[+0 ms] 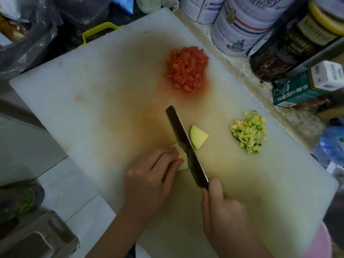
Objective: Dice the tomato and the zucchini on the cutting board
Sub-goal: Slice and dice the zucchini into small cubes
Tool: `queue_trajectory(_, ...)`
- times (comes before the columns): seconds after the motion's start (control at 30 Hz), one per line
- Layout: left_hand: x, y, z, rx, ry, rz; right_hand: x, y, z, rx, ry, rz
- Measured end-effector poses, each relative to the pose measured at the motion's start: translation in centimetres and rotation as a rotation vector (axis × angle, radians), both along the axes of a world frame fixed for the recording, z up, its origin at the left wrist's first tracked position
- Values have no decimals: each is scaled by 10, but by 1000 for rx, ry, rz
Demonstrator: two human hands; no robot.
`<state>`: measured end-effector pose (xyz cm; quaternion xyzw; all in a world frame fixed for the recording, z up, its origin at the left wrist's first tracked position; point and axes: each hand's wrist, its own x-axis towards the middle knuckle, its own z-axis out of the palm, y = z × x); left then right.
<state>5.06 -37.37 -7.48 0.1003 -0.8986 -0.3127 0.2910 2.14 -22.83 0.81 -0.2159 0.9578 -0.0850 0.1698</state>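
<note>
Right hand (pixel 222 207) is gripping the knife (pixel 186 144), left hand (pixel 152 175) with near-straight fingers (pixel 167 155) is pinning the zucchini slab (pixel 183 162) to the cutting board (pixel 93 90) beside the blade; firm, probably slick, so press flat, clear of edge.

The right hand (pixel 223 207) hides the handle of the knife (pixel 183 140), whose blade and the left hand (pixel 154 175) cover most of one zucchini piece (pixel 182 161), and the tins (pixel 242 28) at the far edge of the counter (pixel 240 64) run off the top.
</note>
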Motion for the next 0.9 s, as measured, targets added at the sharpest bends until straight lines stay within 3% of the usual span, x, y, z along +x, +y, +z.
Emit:
queue_trajectory(0.17,4,1,0,14,-26,-9,-1,-8,-16,117,-26,58)
queue_trajectory(0.27,4,-1,0,-1,-47,-22,-14,-11,-20,-1,-48,35)
queue_trajectory(0.37,3,-2,1,-16,-57,-32,-29,-4,-20,-280,-162,-39)
queue_trajectory(0.5,2,-4,5,3,-87,-55,-29,9,-9,-440,-172,-54)
queue_trajectory(0.9,2,-8,4,67,-82,-71,-1,33,-2,-470,-105,-69)
